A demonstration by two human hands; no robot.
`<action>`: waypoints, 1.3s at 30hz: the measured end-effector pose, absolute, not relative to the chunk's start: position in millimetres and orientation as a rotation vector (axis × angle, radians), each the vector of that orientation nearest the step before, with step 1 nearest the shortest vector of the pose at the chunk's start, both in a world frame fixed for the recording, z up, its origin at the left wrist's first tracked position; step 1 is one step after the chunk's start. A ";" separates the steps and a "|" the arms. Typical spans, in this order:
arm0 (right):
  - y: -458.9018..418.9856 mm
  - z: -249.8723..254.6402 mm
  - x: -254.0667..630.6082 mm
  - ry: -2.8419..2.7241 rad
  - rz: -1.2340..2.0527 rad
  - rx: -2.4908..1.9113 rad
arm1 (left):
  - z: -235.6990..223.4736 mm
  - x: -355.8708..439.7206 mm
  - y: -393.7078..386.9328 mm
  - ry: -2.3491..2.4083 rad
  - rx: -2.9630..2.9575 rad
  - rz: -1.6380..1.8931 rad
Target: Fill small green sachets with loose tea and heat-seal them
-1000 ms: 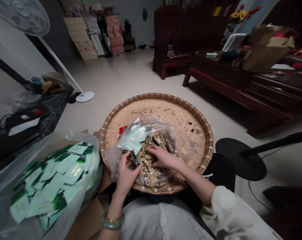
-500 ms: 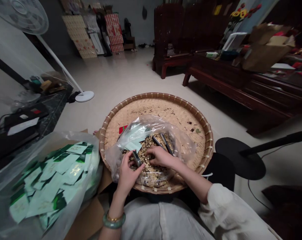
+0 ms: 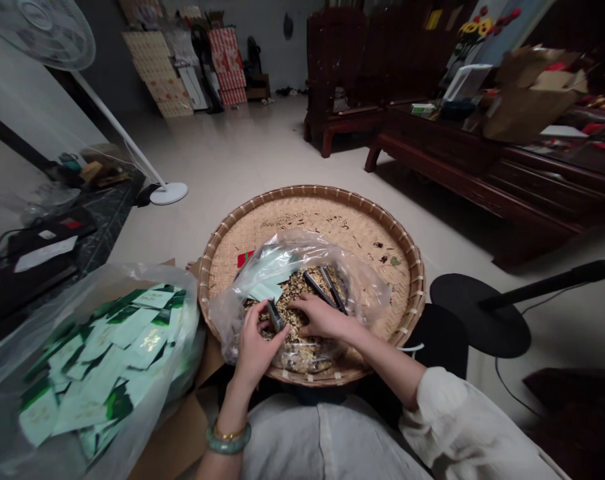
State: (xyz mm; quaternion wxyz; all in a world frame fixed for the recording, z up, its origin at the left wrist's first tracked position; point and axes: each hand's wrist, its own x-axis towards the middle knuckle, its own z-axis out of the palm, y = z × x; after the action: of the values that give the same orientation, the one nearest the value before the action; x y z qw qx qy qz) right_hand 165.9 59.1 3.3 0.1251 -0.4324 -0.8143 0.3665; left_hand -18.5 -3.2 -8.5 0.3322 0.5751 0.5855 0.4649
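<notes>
Your left hand [image 3: 255, 343] was partly closed, with its thumb and fingers around a small dark piece [image 3: 275, 317] that had a shiny face and stood tilted above the loose dried mix [image 3: 295, 288]. Your right hand [image 3: 326, 319] was just beside it, palm down with the fingers curled low at the mix; whether it had any of the mix between its fingertips, you could not have told from this view. Under both hands, the mix, pale with dark bits, lay in a clear plastic bag [image 3: 366, 285], which sat open in a round woven tray [image 3: 307, 191]. Just beyond your right hand, two dark narrow strips [image 3: 318, 289] lay slanted side by side on the mix. Ahead of your left hand, pale green packets [image 3: 266, 288] rested at the bag's far left part, and a red piece [image 3: 245, 259] lay farther off on the tray. Well beyond your right hand, a small green leaf [image 3: 395, 261] and dark crumbs were on the woven surface. To the left of your left hand, outside the tray, a big translucent bag [image 3: 186, 333] held many green packets [image 3: 99, 341]. A green bangle [image 3: 228, 443] circled your left wrist.
</notes>
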 end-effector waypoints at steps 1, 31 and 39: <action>58.5 2.6 163.7 -2.401 1.040 -1.261 | -8.2 -18.7 -3.2 1.527 1.507 1.215; 52.6 71.1 195.5 -0.766 2.166 -0.845 | -7.3 -9.0 2.0 1.556 1.540 1.185; 55.9 63.2 174.7 -0.900 2.147 -0.936 | 2.0 -3.5 -0.3 1.549 1.789 1.100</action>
State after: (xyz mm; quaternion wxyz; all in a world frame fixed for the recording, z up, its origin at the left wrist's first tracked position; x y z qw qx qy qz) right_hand 174.7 55.9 63.2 0.3111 -0.3547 -0.3408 0.8132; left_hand -3.5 -0.3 2.0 0.2630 0.6614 0.5728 0.4065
